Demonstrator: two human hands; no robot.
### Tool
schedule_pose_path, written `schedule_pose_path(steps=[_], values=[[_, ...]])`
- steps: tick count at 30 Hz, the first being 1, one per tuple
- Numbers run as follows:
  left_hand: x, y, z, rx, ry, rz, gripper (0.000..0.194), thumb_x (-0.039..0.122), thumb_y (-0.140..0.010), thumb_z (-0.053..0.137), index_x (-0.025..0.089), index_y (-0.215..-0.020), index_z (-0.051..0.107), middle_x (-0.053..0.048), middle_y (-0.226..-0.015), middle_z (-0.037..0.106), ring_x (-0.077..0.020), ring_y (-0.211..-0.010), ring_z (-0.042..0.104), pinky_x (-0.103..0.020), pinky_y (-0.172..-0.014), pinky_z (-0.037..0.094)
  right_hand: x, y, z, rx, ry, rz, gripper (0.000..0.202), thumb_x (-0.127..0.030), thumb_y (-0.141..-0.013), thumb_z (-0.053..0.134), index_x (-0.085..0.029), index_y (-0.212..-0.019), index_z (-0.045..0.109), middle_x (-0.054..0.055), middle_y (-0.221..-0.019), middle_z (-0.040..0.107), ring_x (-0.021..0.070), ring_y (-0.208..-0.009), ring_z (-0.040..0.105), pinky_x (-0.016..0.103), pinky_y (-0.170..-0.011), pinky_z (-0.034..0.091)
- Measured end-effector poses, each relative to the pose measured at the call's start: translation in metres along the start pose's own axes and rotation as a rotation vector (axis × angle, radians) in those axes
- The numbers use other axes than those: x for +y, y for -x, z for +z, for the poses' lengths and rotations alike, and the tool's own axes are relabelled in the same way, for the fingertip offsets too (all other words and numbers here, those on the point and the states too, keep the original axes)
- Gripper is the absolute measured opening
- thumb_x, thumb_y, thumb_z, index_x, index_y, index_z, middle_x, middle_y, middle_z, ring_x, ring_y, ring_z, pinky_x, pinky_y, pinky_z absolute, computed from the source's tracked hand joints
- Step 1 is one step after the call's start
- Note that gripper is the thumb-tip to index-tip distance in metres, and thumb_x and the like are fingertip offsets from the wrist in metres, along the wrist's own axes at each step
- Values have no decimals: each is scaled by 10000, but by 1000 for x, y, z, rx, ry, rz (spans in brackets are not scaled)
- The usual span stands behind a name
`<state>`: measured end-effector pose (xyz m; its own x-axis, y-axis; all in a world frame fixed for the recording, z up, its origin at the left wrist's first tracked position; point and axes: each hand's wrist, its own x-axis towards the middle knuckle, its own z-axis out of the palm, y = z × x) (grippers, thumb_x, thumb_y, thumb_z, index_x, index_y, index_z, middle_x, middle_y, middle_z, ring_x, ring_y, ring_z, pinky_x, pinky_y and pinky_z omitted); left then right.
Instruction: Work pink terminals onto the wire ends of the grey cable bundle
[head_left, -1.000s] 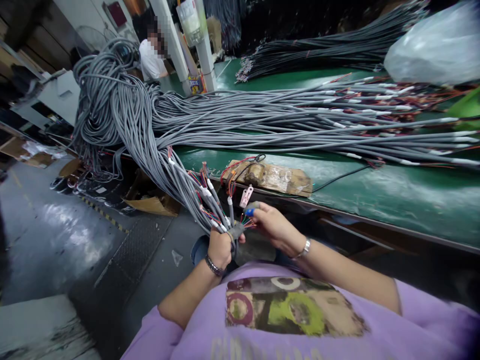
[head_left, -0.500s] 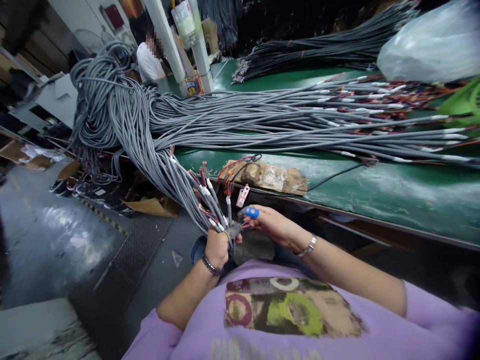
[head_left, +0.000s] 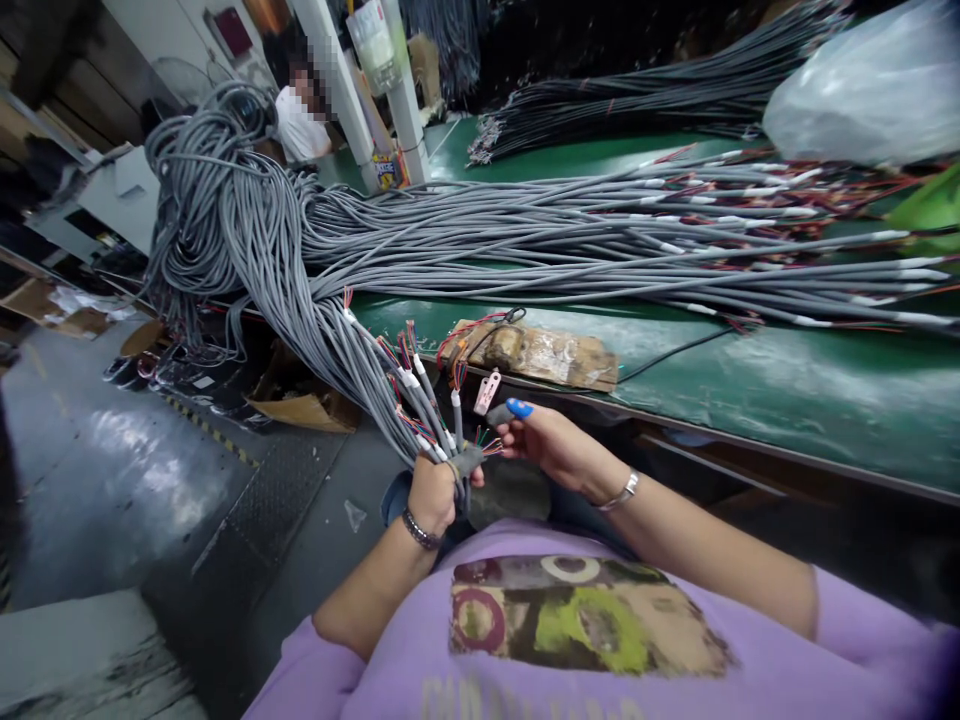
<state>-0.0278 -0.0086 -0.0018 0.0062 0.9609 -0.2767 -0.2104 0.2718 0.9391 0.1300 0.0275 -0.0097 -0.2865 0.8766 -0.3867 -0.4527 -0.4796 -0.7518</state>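
My left hand is closed around the ends of several grey cables, which hang down from the bench edge. Grey covering shows over its thumb, and thin coloured wires fan out beside it. Just right of these wires is my right hand, its fingers curled near the wire tips. A blue band and a grey covering are on its digits; whether it pinches a wire is too small to tell. Other cable ends with white sleeves stand above my left hand.
Long grey cables lie across the green bench. A wooden block with wires and a pink tag sits at its front edge. A plastic bag is at the back right. A person is beyond the bench, upper left.
My right hand has moved slightly right, away from my left hand, and its fingers have parted a little. The coloured wires between the hands show more spread out. My left hand keeps its hold.
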Motion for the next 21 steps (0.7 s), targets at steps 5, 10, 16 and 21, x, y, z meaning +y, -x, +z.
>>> schedule_pose_path(steps=[5,10,16,21], values=[[0,-1,2,1,-66,26,320,381,-632,710,138,-485,562,0,-430,514,-99,-409,482,-235,-446,392,2,11,13,-183,232,-64,311,-406,-651,750,-163,-779,602,6,-665,652,124,-603,581,262,-602,441],[2,2,4,41,-12,-7,294,384,-588,738,147,-531,573,14,-441,524,-99,-401,481,-240,-444,407,5,12,23,-219,285,-165,316,-467,-676,705,-194,-705,548,-17,-541,623,147,-540,573,302,-602,434],[0,3,7,112,25,48,277,378,-607,716,152,-538,572,15,-451,525,-99,-427,496,-235,-468,421,12,12,25,-56,275,-177,336,-464,-636,731,-184,-676,549,-39,-507,560,106,-491,474,260,-521,345],[0,1,4,80,72,44,217,319,-595,710,149,-562,579,16,-448,534,-99,-419,490,-234,-455,411,8,2,11,-62,24,-67,302,-415,-636,755,-178,-718,586,-27,-628,576,93,-557,494,252,-598,426]])
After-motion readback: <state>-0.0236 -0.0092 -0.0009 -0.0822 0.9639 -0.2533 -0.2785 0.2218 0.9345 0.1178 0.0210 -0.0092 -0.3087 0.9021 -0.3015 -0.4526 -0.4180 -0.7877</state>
